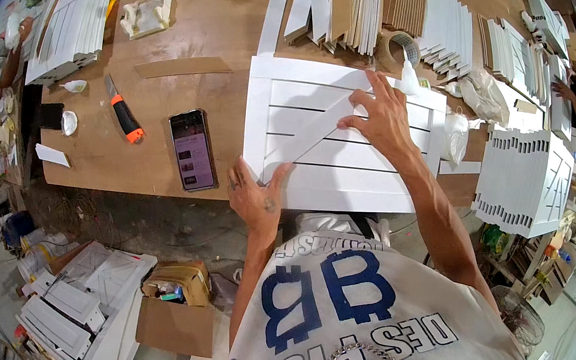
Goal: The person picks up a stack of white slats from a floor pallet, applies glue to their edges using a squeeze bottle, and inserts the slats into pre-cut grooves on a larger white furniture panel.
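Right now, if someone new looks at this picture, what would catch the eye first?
First, the white slatted panel at the near edge of the wooden table, with a diagonal white strip pressed onto it by the left hand and the right hand. Left of it lie a lit phone and an orange-handled utility knife. Behind stand stacks of white slats.

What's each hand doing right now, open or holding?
Left hand: open, pressing the lower end of the diagonal white strip onto the white slatted panel.
Right hand: open, fingers pressing the strip's upper end.
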`<state>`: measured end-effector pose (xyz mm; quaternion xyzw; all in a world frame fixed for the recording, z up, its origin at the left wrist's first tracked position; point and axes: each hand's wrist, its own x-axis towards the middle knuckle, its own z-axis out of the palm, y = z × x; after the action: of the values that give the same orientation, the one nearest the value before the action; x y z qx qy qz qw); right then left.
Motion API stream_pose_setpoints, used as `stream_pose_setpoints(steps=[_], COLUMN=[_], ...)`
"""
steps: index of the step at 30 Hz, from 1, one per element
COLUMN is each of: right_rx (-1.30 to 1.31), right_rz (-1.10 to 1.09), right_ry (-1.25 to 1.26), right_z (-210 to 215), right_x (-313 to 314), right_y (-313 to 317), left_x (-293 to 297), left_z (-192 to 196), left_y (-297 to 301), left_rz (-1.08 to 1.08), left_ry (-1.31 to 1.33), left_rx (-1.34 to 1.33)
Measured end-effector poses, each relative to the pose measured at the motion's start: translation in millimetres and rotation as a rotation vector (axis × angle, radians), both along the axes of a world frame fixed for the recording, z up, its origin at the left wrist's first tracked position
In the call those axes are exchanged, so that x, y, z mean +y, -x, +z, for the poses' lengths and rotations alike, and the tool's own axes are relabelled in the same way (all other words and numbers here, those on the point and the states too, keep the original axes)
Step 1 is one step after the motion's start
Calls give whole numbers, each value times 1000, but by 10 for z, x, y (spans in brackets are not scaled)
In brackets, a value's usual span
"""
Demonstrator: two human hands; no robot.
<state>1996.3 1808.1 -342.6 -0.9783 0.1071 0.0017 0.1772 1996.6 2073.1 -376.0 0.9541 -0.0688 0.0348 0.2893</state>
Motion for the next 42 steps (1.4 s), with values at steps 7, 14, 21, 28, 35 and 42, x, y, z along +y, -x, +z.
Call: stream_pose_setpoints(steps=[7, 14, 21, 28, 35, 42], right_rx=[-23, -45, -11, -13, -41, 1], right_rz=[33, 59, 12, -27, -50, -80], right_ry=[49, 77, 130, 140, 124, 121], right_z=[52, 61, 81, 94, 102, 126], right_x=[20, -9, 37, 49, 52, 62], right_y=[-59, -42, -126, -131, -127, -124], left_x=[117, 462, -383, -780, -816, -969], left_z=[74, 201, 524, 412, 315, 324], left_y=[-12, -397, -1076, -1201, -1225, -1097], left_rz=[-115, -136, -623, -763, -790, -666], left_ry=[91, 242, -174, -398, -410, -437], left_rx=[46, 276, 126, 224, 192, 228])
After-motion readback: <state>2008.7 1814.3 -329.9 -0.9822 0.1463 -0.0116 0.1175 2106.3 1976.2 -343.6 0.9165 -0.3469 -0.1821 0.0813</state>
